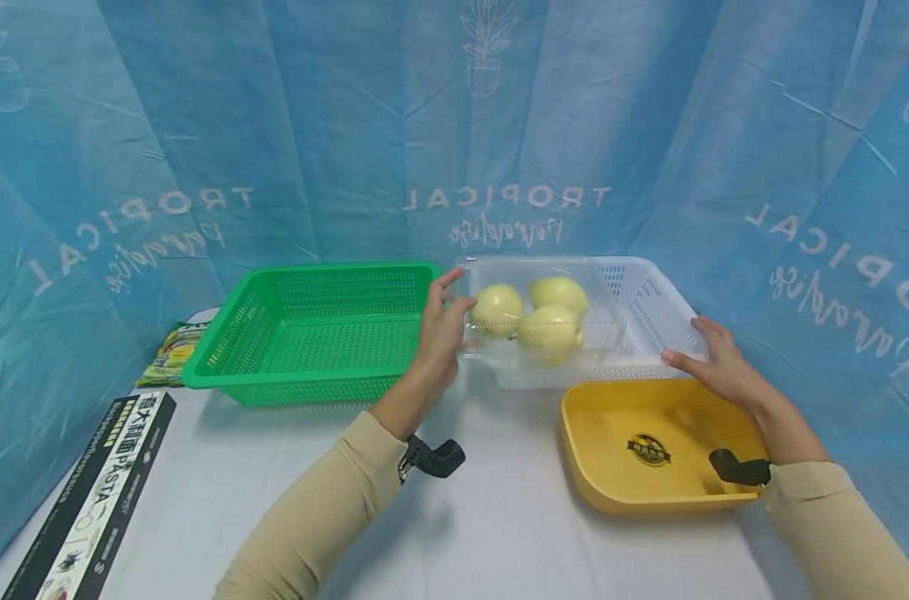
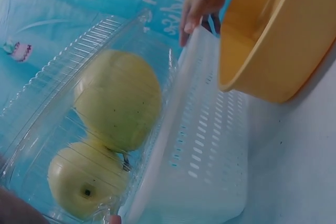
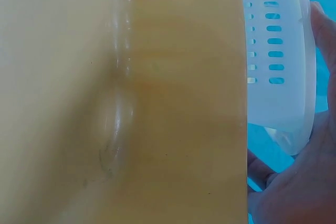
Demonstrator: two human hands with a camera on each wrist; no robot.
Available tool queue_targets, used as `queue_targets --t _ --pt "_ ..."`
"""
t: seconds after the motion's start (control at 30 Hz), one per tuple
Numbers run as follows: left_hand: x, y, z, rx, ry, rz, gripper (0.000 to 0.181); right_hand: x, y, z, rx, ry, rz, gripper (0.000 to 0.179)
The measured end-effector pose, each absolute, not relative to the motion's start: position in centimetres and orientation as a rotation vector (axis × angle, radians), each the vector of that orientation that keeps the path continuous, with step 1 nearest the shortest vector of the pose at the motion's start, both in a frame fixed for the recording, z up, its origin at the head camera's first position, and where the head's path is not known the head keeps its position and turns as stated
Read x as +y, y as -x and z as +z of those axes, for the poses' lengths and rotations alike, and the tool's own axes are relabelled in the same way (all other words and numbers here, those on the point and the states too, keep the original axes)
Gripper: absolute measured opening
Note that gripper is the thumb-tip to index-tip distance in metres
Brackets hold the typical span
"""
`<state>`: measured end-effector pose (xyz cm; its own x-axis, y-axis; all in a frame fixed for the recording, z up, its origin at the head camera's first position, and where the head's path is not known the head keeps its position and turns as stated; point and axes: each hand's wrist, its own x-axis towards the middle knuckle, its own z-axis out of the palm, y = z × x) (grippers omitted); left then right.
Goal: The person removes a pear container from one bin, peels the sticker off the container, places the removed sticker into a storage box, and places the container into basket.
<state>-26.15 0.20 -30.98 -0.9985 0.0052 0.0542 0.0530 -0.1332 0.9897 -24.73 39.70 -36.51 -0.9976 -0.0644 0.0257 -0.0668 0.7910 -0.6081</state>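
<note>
My left hand (image 1: 437, 337) grips the left end of a clear plastic box (image 1: 510, 271) with three pale yellow-green pears (image 1: 550, 329) in it. The box lies over the left part of a white perforated basket (image 1: 652, 312); whether it rests on the rim is hard to tell. In the left wrist view, two pears (image 2: 118, 100) show through the clear plastic. At the basket's right front corner, my right hand (image 1: 720, 362) holds the rim between thumb and fingers. The right wrist view shows that corner of the white basket (image 3: 281, 98) beside the hand.
A yellow basin (image 1: 604, 467) stands in front of the white basket, under my right forearm. On the left is a green basket (image 1: 304, 379), with a yellow-green packet (image 1: 171, 357) behind a long pasta box (image 1: 102, 492). Blue curtain (image 1: 349, 125) hangs behind the white table (image 1: 499, 533).
</note>
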Motion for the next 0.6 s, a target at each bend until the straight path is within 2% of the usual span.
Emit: queue_targets --t 0.6 --pt "4.3 29.3 -31.0 -2.073 0.084 -2.245 0.051 39.8 24.6 -36.6 -2.965 -0.116 1.011 0.096"
